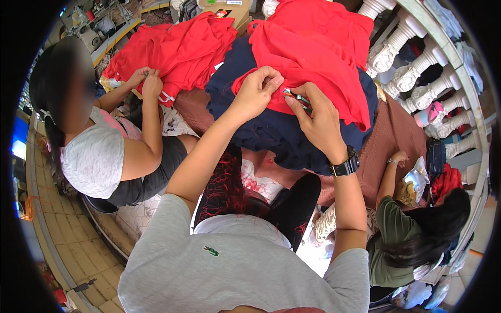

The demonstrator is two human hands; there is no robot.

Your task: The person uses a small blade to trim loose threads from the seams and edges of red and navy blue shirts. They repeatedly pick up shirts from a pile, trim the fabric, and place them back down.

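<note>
My left hand [257, 95] is closed in a pinch above the red cloth [308, 62], thumb and forefinger pressed together. Whatever sits between those fingertips is too small to make out. In my right hand [319, 116], which wears a black watch, is a small silver and dark metal clipper [297, 96]. Its shiny tip points toward my left fingertips, a short gap away. Beneath both hands the red cloth lies in loose folds over a dark navy cloth [292, 141] with a wavy edge.
At left a person [104, 156] handles a red garment heap [177, 49]. Another person [412, 235] sits at lower right. A brown cover [391, 130] drapes the table. White balusters [407, 73] line the right side. Red thread scraps [224, 182] cling to my dark trousers.
</note>
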